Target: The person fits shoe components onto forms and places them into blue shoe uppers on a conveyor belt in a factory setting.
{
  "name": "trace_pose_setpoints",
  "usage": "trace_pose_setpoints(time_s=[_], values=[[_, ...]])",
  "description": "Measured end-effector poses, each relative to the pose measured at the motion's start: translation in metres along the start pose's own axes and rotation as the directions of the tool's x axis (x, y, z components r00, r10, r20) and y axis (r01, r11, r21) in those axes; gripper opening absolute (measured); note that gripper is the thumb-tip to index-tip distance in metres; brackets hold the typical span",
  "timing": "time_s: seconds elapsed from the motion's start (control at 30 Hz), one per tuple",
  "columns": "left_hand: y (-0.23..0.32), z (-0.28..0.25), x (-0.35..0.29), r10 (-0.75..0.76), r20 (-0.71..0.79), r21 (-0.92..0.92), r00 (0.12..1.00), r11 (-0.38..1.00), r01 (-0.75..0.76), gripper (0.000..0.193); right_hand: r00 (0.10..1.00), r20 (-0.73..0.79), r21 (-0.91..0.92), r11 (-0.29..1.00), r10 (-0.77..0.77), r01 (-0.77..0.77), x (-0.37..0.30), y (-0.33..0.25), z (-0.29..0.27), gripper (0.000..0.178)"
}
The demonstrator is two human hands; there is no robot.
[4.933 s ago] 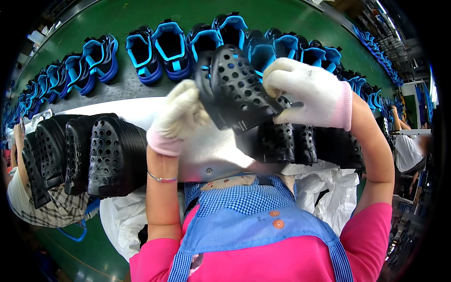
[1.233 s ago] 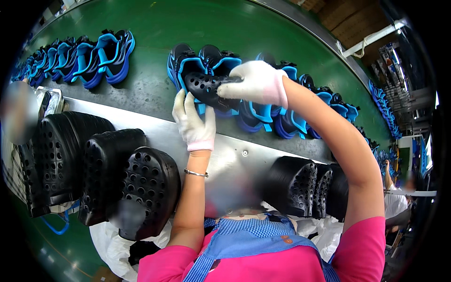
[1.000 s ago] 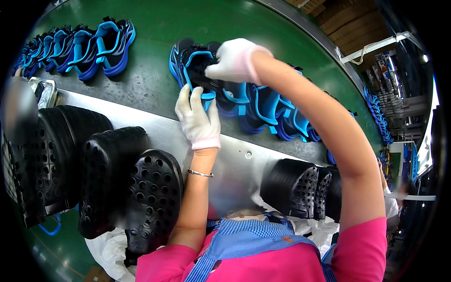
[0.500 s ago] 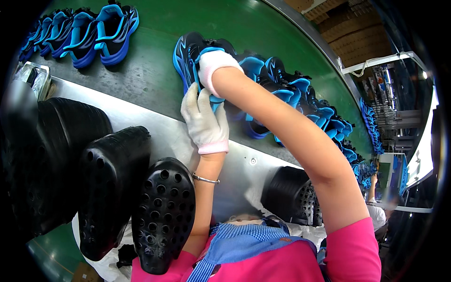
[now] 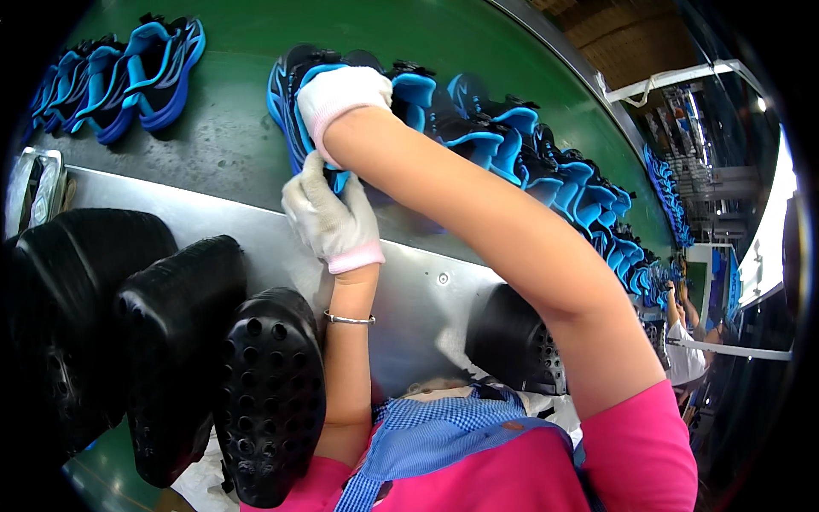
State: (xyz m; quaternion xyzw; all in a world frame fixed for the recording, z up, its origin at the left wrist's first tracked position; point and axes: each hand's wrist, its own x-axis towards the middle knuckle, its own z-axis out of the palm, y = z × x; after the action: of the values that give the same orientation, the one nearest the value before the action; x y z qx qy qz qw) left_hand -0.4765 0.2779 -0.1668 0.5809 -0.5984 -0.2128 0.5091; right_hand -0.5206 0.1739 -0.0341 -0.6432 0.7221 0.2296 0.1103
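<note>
A black-and-blue sneaker (image 5: 280,107) stands on the green work surface, its heel toward me. My right hand (image 5: 348,96), in a white glove, lies over the shoe's opening; its fingers are hidden. At the heel, my left hand (image 5: 333,218), also gloved, has its thumb and fingers closed on the bright blue collar edge. Part of the shoe is covered by both hands. Just right of it, another matching sneaker (image 5: 415,90) shows partly behind my right forearm.
Matching sneakers (image 5: 162,72) line the far left, and more sneakers (image 5: 576,179) run down the right. Along the near side is a metal ledge (image 5: 418,286). Black perforated shapes (image 5: 271,392) stand in front of it. A person (image 5: 685,350) is at the far right.
Both hands and the sneaker sit farther left in the picture, as does most of the scene. My right hand still covers the opening; my left fingers have bent more at the heel.
</note>
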Motion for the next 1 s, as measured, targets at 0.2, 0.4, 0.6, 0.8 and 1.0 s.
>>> trace_pose_setpoints(time_s=[0.2, 0.4, 0.6, 0.8, 1.0], values=[[0.001, 0.004, 0.0, -0.251, 0.121, -0.3, 0.96, 0.913, 0.277, 0.041, 0.987, -0.091, 0.088, 0.986, -0.132, 0.14, -0.009, 0.021, 0.006, 0.018], [0.004, 0.008, -0.01, -0.055, 0.089, -0.245, 0.994, 0.967, 0.076, 0.049, 0.914, 0.142, 0.068, 0.925, -0.381, 0.375, -0.159, 0.02, -0.054, 0.023], [0.029, 0.002, -0.019, 0.044, 0.221, -0.094, 0.974, 0.995, -0.023, 0.049, 0.749, 0.054, 0.132, 0.748, -0.661, 0.651, -0.247, 0.016, -0.009, 0.021], [0.038, 0.007, -0.027, 0.065, 0.305, -0.067, 0.95, 0.997, -0.047, 0.047, 0.661, 0.011, 0.213, 0.647, -0.751, 0.732, -0.31, 0.018, 0.038, 0.019], [0.036, 0.022, -0.02, 0.064, 0.309, 0.018, 0.949, 0.997, -0.074, 0.049, 0.654, -0.04, 0.262, 0.623, -0.756, 0.737, -0.343, 0.026, 0.072, 0.017]])
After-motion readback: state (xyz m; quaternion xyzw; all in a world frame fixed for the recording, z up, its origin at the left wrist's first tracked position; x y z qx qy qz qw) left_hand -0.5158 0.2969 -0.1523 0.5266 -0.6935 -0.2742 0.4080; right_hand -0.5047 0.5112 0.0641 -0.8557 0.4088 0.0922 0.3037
